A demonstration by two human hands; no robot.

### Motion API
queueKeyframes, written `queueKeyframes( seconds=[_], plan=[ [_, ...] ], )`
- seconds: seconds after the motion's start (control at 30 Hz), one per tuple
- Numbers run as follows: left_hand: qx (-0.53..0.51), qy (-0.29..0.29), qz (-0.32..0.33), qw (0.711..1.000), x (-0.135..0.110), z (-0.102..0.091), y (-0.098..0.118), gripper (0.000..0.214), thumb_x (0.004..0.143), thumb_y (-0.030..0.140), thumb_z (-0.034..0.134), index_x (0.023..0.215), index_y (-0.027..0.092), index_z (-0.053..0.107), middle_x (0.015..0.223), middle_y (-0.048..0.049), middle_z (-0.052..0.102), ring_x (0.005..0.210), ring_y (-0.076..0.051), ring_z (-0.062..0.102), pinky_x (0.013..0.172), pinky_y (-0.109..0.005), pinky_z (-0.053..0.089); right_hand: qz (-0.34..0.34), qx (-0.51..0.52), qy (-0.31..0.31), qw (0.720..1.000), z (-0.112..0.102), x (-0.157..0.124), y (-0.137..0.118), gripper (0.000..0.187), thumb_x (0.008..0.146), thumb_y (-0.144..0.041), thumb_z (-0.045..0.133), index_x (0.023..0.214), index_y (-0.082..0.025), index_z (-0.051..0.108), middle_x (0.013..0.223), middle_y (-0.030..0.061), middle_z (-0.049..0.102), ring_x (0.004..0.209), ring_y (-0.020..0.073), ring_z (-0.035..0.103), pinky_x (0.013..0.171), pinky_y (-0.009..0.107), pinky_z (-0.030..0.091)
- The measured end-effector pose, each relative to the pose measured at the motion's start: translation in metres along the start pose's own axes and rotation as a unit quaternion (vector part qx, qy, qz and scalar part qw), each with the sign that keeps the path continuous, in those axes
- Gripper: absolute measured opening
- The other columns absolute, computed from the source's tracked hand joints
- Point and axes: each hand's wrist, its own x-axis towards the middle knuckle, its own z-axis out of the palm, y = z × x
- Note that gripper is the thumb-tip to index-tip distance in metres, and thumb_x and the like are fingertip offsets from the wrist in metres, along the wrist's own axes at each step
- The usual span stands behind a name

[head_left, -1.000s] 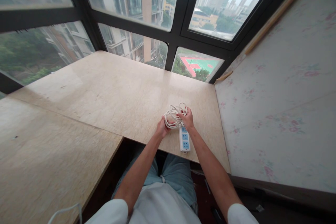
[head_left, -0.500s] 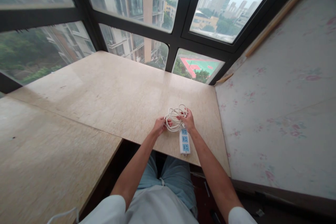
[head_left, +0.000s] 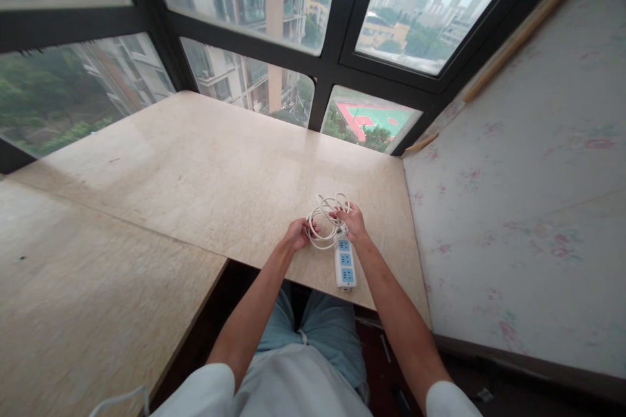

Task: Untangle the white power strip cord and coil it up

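A white power strip with blue sockets lies on the beige stone-look desk, near its front edge. Its white cable is gathered in a loose coil just beyond the strip. My left hand pinches the coil's left side, fingers closed on the cable. On the coil's right side, my right hand is closed around the cable, above the strip's far end.
Large dark-framed windows run behind the desk. A floral-patterned panel rises at the right edge. A second desk section extends at the left, with a white cable loop at the bottom left. My lap sits below the desk.
My left hand has shifted slightly along the coil's left side and the coil has settled lower on the desk. The power strip stays in place.
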Motion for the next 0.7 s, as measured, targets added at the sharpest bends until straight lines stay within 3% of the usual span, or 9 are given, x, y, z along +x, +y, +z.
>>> queueKeyframes(
  seconds=[0.23,0.43,0.57,0.7],
  plan=[
    [-0.015,0.052,-0.021,0.998,0.002,0.002,0.003,0.012,0.062,0.01,0.044,0.071,0.012,0.052,0.059,-0.0086,0.058,0.055,-0.02,0.062,0.052,-0.03,0.05,-0.006,-0.024,0.01,1.0,0.002,-0.008,0.003,0.066,0.048,-0.018,0.076,0.106,-0.019,0.046,0.085,0.0007,0.064,0.07,0.019,0.067,0.061,0.032,0.057],
    [-0.023,0.119,0.039,0.992,0.01,0.009,-0.009,0.013,0.076,0.015,0.041,0.071,0.012,0.053,0.052,-0.0052,0.054,0.049,-0.016,0.059,0.045,-0.023,0.045,-0.074,-0.093,-0.012,0.993,0.007,-0.013,0.004,0.057,0.054,-0.024,0.075,0.105,-0.017,0.05,0.085,-0.0001,0.063,0.076,0.0164,0.064,0.073,0.032,0.054],
    [-0.035,0.122,0.082,0.989,0.009,0.009,-0.016,0.021,0.085,0.025,0.048,0.071,0.011,0.053,0.05,-0.0007,0.051,0.042,-0.01,0.052,0.044,-0.019,0.041,-0.074,-0.144,-0.017,0.987,0.008,-0.011,0.013,0.066,0.055,-0.025,0.074,0.115,-0.015,0.049,0.088,0.0027,0.064,0.079,0.018,0.064,0.073,0.031,0.052],
    [-0.054,0.098,0.095,0.989,0.005,0.005,-0.015,0.035,0.084,0.043,0.058,0.068,0.013,0.049,0.049,0.0023,0.047,0.039,-0.007,0.045,0.042,-0.019,0.038,-0.089,-0.207,-0.023,0.974,0.011,-0.007,0.023,0.064,0.06,-0.026,0.069,0.12,-0.015,0.048,0.094,0.005,0.065,0.083,0.0191,0.064,0.077,0.032,0.052]
  ],
)
